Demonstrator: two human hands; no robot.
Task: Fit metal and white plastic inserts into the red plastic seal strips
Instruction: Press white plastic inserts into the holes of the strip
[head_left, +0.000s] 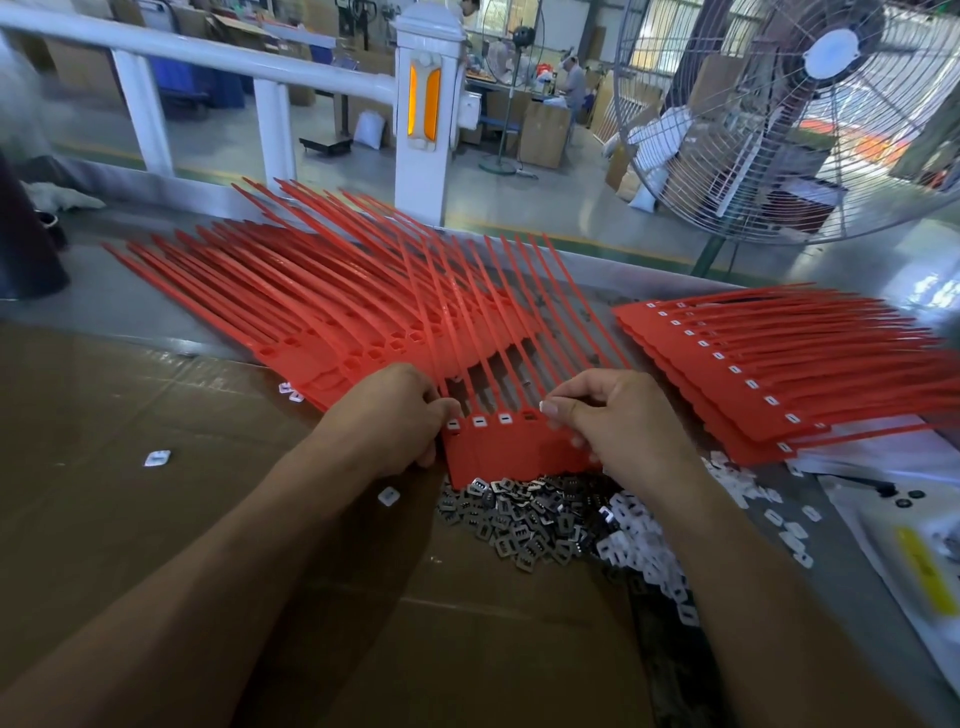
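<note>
On the brown cardboard (156, 519) in the head view, two hands hold one red seal strip sheet (511, 449) by its flat bottom edge. The left hand (387, 418) pinches the sheet's left end with curled fingers. The right hand (623, 426) curls over the right end, and its thumb (558, 408) sits by an empty slot (530, 414). Three slots to the left already show white pieces (491, 420). Whether the right fingers hold a small piece now is too hidden to tell. Just below the sheet lies a heap of metal inserts (524, 522), and a heap of white plastic inserts (639, 545) touches it on the right. To do this step well, I think the left hand should keep the sheet flat and steady. The right thumb should push each piece straight down until it sits level. Unfilled strips (332, 291) fan out behind on the left, and finished strips (753, 364) with white squares lie stacked on the right.
</note>
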